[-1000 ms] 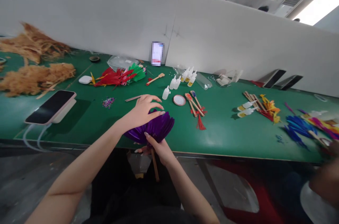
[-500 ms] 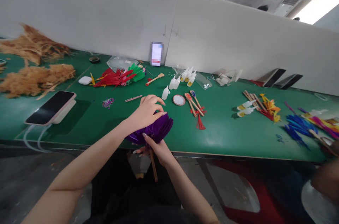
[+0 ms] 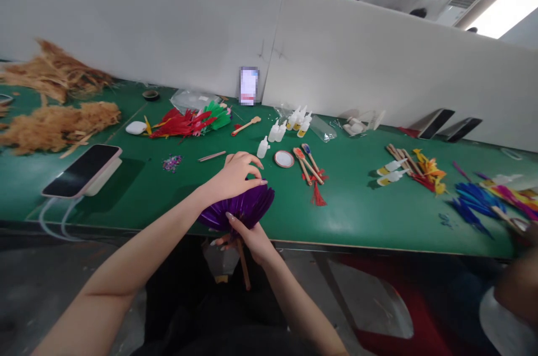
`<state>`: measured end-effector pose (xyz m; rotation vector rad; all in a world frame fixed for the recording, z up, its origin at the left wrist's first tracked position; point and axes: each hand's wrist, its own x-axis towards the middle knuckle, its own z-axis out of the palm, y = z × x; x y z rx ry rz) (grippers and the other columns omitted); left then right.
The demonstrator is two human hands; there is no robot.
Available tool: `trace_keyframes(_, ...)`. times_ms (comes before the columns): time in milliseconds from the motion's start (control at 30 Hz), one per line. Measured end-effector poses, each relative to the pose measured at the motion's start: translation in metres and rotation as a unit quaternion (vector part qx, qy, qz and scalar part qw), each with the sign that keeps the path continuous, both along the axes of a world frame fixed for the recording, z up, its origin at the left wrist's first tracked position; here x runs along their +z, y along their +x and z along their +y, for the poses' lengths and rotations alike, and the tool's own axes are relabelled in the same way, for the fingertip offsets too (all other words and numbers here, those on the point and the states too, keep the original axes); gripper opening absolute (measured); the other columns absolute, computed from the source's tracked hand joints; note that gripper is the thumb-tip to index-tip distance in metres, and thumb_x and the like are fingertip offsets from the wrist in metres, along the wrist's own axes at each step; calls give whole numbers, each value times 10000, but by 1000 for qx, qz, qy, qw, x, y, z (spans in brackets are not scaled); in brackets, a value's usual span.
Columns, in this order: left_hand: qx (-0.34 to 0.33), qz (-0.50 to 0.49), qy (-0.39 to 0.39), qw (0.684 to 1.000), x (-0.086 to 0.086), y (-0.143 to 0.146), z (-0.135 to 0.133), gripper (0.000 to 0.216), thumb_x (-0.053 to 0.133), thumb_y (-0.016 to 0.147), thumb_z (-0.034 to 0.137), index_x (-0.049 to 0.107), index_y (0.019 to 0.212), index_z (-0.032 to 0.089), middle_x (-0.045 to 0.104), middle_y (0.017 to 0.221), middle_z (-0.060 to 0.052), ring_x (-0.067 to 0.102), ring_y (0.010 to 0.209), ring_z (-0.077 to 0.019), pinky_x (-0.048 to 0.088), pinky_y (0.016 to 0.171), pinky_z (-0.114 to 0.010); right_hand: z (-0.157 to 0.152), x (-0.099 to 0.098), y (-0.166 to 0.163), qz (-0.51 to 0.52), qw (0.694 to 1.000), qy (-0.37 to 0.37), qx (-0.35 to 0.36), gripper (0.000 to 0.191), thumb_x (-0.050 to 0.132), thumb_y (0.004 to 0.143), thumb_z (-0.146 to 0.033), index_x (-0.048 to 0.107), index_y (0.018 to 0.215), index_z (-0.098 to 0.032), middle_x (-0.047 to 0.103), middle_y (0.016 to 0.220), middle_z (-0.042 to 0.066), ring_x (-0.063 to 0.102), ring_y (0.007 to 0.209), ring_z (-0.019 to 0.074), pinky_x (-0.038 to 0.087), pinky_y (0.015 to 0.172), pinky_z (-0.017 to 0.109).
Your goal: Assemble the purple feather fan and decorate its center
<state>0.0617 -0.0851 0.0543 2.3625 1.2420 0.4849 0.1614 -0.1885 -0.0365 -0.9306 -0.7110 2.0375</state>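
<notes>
A fan of glossy purple feathers [image 3: 258, 202] on a thin wooden handle [image 3: 242, 266] is held over the table's front edge, feathers pointing up and away from me. My right hand [image 3: 250, 238] grips it at the base, thumb across the front and the other fingers behind, partly hidden. From the left, my left hand [image 3: 239, 174] arches over the fan's upper edge. Its thumb and bent fingers are at the feather tips; whether a single feather is pinched is too small to tell. Just beyond stands a small white glue bottle [image 3: 263, 148].
On the green table [image 3: 353, 204] are a round white lid [image 3: 284, 159], tasselled wooden sticks [image 3: 309, 164], several glue bottles [image 3: 299, 120], red feathers [image 3: 176, 123], tan fibre [image 3: 63, 123] and a phone on a stand [image 3: 82, 170]. Another person's arm [image 3: 519, 283] is at right.
My left hand has shifted very slightly to the right and down along the feather tips. The fan and my right hand look nearly unmoved.
</notes>
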Motion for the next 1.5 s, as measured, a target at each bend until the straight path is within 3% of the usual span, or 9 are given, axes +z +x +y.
trace_keyframes(433,71,-11,5,997,0,4,0,137,648,815,308,669,728,205,642,1113,-21,453,1152,-267,284,944,-467,-2,-1,2,-7,1000,-8,-13,551,715,752,-414,511,1182,-136,729,790,44,711,563,164,554,445,188)
trace_keyframes(600,57,-13,-2,998,1,7,0,171,644,817,383,706,769,231,631,1131,-22,443,1170,-270,271,972,-472,-2,-1,2,-13,1000,-6,-14,545,713,757,-411,519,1185,-135,728,778,45,711,563,162,554,452,186)
trace_keyframes(733,33,-11,-5,999,0,9,0,146,676,794,342,705,709,227,643,1100,-11,462,1153,-257,273,976,-453,-2,-2,3,-9,1000,-1,-12,568,710,760,-414,500,1211,-139,730,819,53,718,587,175,574,478,213)
trace_keyframes(1200,73,11,39,997,1,14,-3,141,670,796,275,673,677,199,657,1086,-19,470,1140,-261,293,917,-436,-2,0,3,-1,1000,6,-15,606,703,755,-420,451,1228,-136,722,893,69,708,564,164,552,457,203)
trace_keyframes(1500,70,21,-20,997,14,-1,4,225,620,810,412,725,727,232,666,1091,-29,482,1130,-292,297,937,-474,-2,4,5,-23,1000,-6,-19,585,705,746,-443,504,1210,-149,725,867,54,708,577,164,556,471,212)
